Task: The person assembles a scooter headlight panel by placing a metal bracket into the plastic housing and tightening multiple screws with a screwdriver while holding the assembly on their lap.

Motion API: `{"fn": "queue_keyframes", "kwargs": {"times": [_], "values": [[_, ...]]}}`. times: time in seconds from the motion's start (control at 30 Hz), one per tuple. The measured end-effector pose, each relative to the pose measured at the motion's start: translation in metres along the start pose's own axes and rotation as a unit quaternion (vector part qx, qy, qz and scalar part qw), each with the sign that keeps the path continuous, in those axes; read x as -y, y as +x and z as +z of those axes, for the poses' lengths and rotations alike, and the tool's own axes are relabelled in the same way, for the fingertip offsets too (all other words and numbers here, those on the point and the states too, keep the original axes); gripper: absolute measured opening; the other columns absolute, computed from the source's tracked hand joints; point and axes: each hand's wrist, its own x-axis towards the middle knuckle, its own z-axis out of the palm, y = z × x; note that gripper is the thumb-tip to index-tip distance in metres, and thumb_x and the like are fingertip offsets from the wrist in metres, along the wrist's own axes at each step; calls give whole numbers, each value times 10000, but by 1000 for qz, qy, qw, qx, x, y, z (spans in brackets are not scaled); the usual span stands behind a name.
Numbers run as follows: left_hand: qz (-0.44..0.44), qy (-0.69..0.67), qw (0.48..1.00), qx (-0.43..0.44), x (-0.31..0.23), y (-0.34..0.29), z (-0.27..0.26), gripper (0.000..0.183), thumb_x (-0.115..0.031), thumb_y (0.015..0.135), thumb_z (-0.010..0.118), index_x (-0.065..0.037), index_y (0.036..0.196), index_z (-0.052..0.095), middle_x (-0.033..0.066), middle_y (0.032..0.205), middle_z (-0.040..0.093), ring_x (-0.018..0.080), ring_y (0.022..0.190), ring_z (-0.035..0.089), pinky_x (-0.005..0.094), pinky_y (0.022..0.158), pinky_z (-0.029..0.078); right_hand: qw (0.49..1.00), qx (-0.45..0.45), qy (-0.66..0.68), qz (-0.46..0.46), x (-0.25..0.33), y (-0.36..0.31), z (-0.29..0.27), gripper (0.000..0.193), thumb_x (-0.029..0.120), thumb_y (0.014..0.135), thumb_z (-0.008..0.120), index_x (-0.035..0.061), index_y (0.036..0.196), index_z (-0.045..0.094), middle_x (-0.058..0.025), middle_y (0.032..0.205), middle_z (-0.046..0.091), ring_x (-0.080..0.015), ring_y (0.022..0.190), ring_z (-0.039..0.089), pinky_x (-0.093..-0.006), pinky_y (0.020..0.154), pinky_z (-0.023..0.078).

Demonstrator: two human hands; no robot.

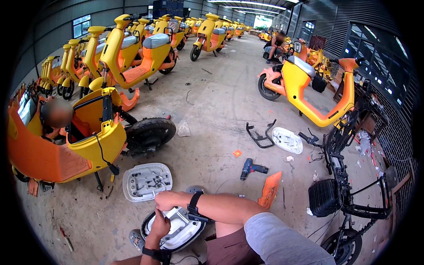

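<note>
A white scooter seat base (187,226) with a dark rim lies on the floor between my feet, its inner side showing. Above its far left part, my right hand (169,200) is closed, and a thin pale tip shows at its fingers; I cannot make out what it grips. Just nearer to me, my left hand (160,224) has its fingers curled, one reaching up to the right hand. Whatever it holds is hidden. Just beyond my hands rests a white tray-like shell (128,185) with small dark parts lying in it.
A partly stripped yellow-orange scooter (99,145) stands at left. A cordless drill (252,168), an orange panel (270,187), a black bracket (260,138) and another white shell (288,140) lie ahead. A bare scooter frame (336,172) is at right. Rows of scooters and a seated person (274,45) are farther back.
</note>
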Motion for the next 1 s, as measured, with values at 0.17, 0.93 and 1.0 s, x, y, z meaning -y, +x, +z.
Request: {"fn": "queue_keyframes", "kwargs": {"times": [0.17, 0.93, 1.0], "values": [[25, -16, 999, 18, -5, 1, -3, 757, -33, 832, 461, 131, 1464, 77, 419, 1322, 450, 520, 1226, 490, 485, 1024, 421, 1000, 8, 6, 15, -5, 0, 1, 294, 240, 827, 600, -15, 880, 736, -258, 940, 696, -431, 920, 667, -510, 828, 534], [38, -41, 998, 28, -7, 4, -5, 697, 15, 792, 472, 90, 1421, 182, 398, 1317, 446, 543, 1216, 475, 479, 1004, 426, 1000, 10, 7, 18, -5, -2, -1, 275, 217, 819, 618, -23, 878, 738, -268, 922, 693, -430, 906, 666, -511, 815, 529], [38, -42, 998, 28, -7, 4, -5, 702, 14, 790, 471, 91, 1424, 179, 396, 1318, 447, 541, 1215, 476, 479, 1003, 426, 1000, 9, 7, 17, -6, -2, 0, 275, 218, 819, 620, -22, 880, 739, -267, 921, 693, -429, 907, 666, -510, 816, 529]]}}
